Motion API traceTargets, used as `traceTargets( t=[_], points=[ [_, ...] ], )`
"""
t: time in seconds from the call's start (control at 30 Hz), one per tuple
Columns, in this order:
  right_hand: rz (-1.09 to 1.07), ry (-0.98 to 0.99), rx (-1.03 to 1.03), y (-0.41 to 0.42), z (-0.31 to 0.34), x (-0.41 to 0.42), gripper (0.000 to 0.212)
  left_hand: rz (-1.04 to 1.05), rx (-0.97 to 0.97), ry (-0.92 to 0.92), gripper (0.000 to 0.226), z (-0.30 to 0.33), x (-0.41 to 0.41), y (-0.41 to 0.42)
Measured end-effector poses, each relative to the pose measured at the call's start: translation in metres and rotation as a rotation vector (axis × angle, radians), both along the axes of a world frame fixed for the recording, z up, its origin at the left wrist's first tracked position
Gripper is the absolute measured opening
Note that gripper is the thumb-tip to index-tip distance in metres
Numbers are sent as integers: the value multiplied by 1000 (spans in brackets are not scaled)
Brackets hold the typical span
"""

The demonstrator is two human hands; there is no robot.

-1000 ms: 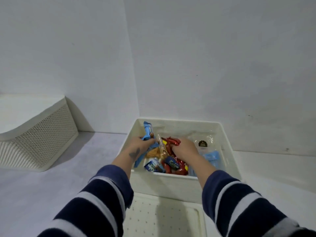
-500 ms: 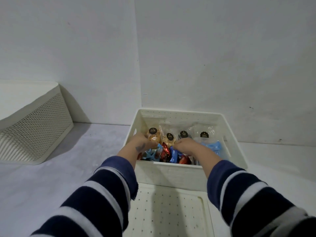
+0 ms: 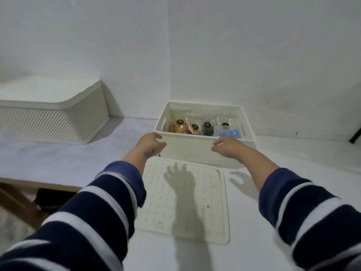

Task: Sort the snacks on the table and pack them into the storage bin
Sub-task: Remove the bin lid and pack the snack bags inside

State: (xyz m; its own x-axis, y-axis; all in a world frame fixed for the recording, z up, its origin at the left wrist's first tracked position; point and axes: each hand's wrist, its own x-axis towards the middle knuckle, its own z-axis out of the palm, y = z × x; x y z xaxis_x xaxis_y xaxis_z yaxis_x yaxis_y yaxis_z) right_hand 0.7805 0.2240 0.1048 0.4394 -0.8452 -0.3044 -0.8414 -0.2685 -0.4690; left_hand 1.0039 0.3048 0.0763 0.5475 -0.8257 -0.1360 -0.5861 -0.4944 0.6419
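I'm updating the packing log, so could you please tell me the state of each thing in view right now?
Bin: open, upright, on the table.
Snacks: packed inside the bin.
Lid: off, flat on the table before the bin.
Left hand: empty, fingers loosely curled, at the bin's near left corner.
Right hand: empty, fingers relaxed, before the bin's near wall.
Second bin: lid on, at far left.
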Motion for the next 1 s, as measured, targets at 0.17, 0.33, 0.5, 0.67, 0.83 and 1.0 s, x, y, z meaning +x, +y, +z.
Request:
traceTargets(
  t=[0.17,0.33,0.5,0.67,0.83,1.0],
  points=[
    [-34,6,83,45,-46,-22,47,64,111,-1,47,-45,16,68],
    [-117,167,198,77,-123,-33,63,110,332,-81,63,-101,44,108],
    [-279,292,166,86,-172,-18,78,79,370,-105,86,-136,63,113],
    [-442,307,149,92,-186,5,74,53,356,-58,97,-157,62,111],
    [-556,264,153,96,-181,7,83,90,288,-33,108,-159,53,118],
    [-619,188,69,107,-157,15,79,73,198,-43,75,-132,54,130]
  ],
)
